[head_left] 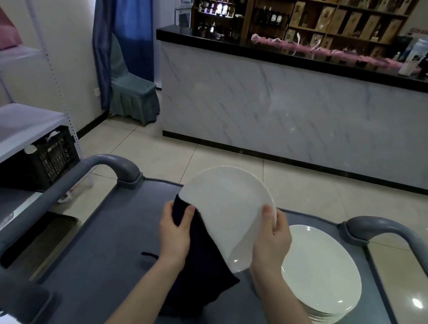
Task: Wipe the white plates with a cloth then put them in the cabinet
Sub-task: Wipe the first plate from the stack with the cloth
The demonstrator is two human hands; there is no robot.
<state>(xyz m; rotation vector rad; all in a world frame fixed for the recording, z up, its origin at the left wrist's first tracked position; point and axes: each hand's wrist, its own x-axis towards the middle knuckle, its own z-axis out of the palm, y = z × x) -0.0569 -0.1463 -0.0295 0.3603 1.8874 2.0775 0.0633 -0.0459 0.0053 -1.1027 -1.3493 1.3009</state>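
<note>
left hand (174, 234): fingers clamped on cloth (201, 269) at plate's (228, 212) 9 o'clock | right hand (272, 240): fingers pinch plate rim at 3 o'clock | plate tilted above cart (115, 244) | stack (323, 274) at its 4 o'clock

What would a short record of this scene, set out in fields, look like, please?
setting: grey cart top in front of a marble-fronted counter
held plate: white, tilted, raised above the cart
left hand: grips dark cloth against the plate's lower left edge
right hand: grips the plate's right rim
stack: white plates on the cart, right of the hands
stage: wiping; cabinet step not yet done
</note>
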